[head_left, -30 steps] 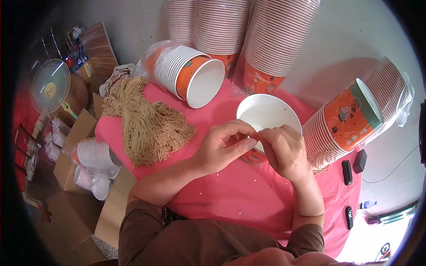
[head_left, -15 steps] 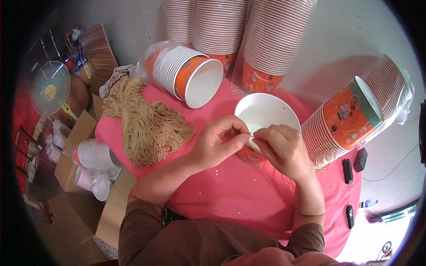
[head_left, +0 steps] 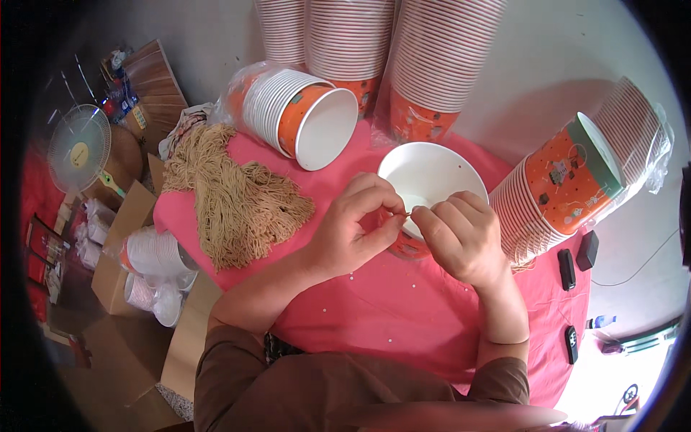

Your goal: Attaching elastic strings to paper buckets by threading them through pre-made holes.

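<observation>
A white-lined orange paper bucket (head_left: 432, 169) stands upright on the pink cloth in front of me. Over its near rim, my left hand (head_left: 362, 227) and my right hand (head_left: 462, 237) meet fingertip to fingertip. Both are closed in a pinch on a short bit of thin cord (head_left: 407, 214), most of which the fingers hide. The bucket's near side is largely covered by my hands. Left of them lies a heap of tan cords (head_left: 248, 209).
Nested buckets (head_left: 327, 129) lie on their side behind the cords. Tall wrapped bucket stacks (head_left: 446, 57) rise at the back. Another stack (head_left: 568, 180) leans at the right, near small black objects (head_left: 566, 270). An open cardboard box (head_left: 119, 263) stands left, below table level. Small white bits dot the cloth.
The fingertips stay together at the bucket's rim, and the right hand has turned slightly, its fingers curling more over the cord. The whole view has shifted a little.
</observation>
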Demonstrator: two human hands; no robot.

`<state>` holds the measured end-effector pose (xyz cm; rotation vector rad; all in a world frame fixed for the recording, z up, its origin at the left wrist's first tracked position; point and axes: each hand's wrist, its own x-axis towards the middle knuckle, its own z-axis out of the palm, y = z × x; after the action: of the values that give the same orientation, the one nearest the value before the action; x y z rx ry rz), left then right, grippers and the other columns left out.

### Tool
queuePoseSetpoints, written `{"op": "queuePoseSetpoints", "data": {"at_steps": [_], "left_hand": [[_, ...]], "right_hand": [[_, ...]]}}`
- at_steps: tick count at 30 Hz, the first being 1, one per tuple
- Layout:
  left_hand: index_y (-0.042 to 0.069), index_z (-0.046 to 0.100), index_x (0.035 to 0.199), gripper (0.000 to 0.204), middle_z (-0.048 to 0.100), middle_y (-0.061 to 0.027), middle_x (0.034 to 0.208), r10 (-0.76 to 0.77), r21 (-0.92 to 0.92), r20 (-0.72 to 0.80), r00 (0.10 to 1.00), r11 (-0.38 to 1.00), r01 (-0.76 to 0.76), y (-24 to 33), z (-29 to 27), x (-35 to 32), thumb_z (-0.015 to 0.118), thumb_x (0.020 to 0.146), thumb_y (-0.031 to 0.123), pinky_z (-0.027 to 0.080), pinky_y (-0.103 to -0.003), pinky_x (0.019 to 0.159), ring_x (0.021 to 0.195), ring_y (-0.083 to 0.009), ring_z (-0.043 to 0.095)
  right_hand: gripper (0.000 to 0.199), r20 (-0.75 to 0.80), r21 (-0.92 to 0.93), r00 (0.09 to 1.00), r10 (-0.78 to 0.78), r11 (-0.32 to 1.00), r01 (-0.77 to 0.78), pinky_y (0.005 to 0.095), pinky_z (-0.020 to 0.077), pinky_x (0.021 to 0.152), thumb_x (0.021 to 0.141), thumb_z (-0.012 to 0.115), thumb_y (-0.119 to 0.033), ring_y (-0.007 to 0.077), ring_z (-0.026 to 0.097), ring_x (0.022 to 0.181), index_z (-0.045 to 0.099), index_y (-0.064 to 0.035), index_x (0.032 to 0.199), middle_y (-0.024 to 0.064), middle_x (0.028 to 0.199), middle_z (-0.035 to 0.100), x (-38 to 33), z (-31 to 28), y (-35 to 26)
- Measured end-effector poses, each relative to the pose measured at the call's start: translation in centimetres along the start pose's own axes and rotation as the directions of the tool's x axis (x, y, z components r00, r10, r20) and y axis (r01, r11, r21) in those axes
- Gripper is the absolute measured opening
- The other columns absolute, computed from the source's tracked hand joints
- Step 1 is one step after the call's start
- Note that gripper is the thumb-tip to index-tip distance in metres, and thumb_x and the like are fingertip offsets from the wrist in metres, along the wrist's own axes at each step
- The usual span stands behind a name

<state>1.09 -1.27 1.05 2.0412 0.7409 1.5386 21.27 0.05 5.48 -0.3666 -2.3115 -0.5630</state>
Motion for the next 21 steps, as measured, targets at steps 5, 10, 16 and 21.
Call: {"op": "queuePoseSetpoints", "data": {"at_steps": [5, 10, 16, 21], "left_hand": [[0.003, 0.064, 0.094, 0.012, 0.063, -0.0065, 0.092, -0.020, -0.074, 0.006, 1.000, 0.997, 0.020, -0.4, 0.1, -0.1, 0.067, 0.083, -0.002, 0.047, -0.030, 0.079, 0.088, -0.0176, 0.058], [0.002, 0.067, 0.099, 0.013, 0.065, -0.0062, 0.097, -0.012, -0.128, -0.004, 1.000, 0.992, 0.011, -1.1, 0.1, -0.4, 0.068, 0.086, 0.001, 0.048, -0.029, 0.079, 0.090, -0.0162, 0.060], [0.002, 0.066, 0.096, 0.009, 0.065, -0.0058, 0.096, -0.041, -0.211, -0.016, 0.999, 0.977, 0.037, -1.2, 0.3, -0.6, 0.068, 0.087, 0.001, 0.048, -0.028, 0.079, 0.090, -0.0154, 0.060], [0.003, 0.064, 0.093, 0.009, 0.065, -0.0058, 0.093, -0.079, -0.221, -0.012, 0.997, 0.972, 0.075, -0.8, 0.1, -0.4, 0.068, 0.085, 0.000, 0.048, -0.030, 0.081, 0.089, -0.0165, 0.060]], "right_hand": [[0.026, -0.008, 0.060, 0.999, 0.049, 0.997, -0.048, 0.0341, 0.0461, 0.054, 0.071, 0.070, -0.011, 0.0190, 0.057, 0.057, 0.062, -0.0024, 0.095, 0.0030, 0.069, 0.052, 0.1, 0.1, 0.1], [0.026, -0.023, 0.107, 0.994, 0.102, 0.989, -0.099, 0.0357, 0.0461, 0.054, 0.072, 0.069, -0.011, 0.0204, 0.058, 0.057, 0.061, -0.0021, 0.095, 0.0040, 0.069, 0.053, -0.1, 0.3, 0.5], [0.026, 0.006, 0.127, 0.996, 0.091, 0.988, -0.091, 0.0360, 0.0466, 0.055, 0.073, 0.069, -0.012, 0.0207, 0.058, 0.058, 0.061, -0.0022, 0.096, 0.0042, 0.070, 0.053, 0.1, 0.1, 0.1], [0.027, 0.007, 0.080, 0.998, 0.054, 0.995, -0.055, 0.0345, 0.0468, 0.056, 0.073, 0.070, -0.013, 0.0191, 0.058, 0.059, 0.061, -0.0033, 0.096, 0.0030, 0.071, 0.052, 0.1, 0.2, 0.0]]}}
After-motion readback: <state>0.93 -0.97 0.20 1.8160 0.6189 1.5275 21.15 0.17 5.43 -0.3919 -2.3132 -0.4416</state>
